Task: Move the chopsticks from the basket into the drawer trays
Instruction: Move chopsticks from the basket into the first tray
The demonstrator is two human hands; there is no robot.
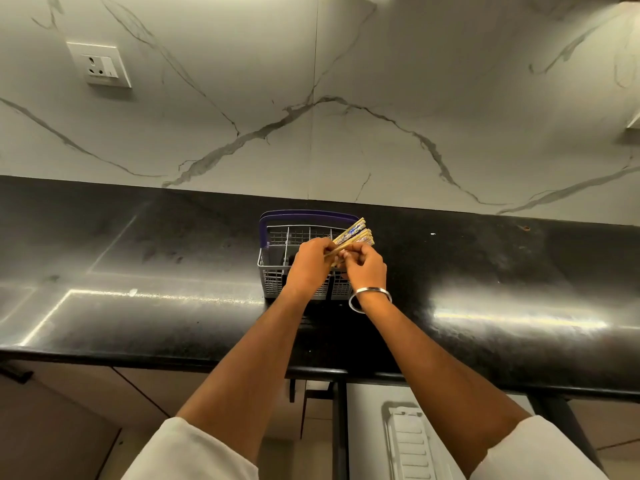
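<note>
While both hands are meeting over the grey basket (277, 271) on the black desk (485, 271), the person is gathering the chopsticks (353, 233) into one bundle. The left hand (308, 263) is gripping the bundle near its lower end, and the right hand (365, 266), a bangle (369, 299) on its wrist, is pinching it from the right. The decorated tops are fanning up and to the right, above the basket's far right corner. Judging from this, the picking-up step is under way; next the bundle needs lifting out and carrying near and down to the drawer. The lower tips are hidden behind the fingers, so whether they are clearing the basket is unclear. Only a pale ribbed tray (412, 445) is showing below the desk edge, cut off by the right arm.
</note>
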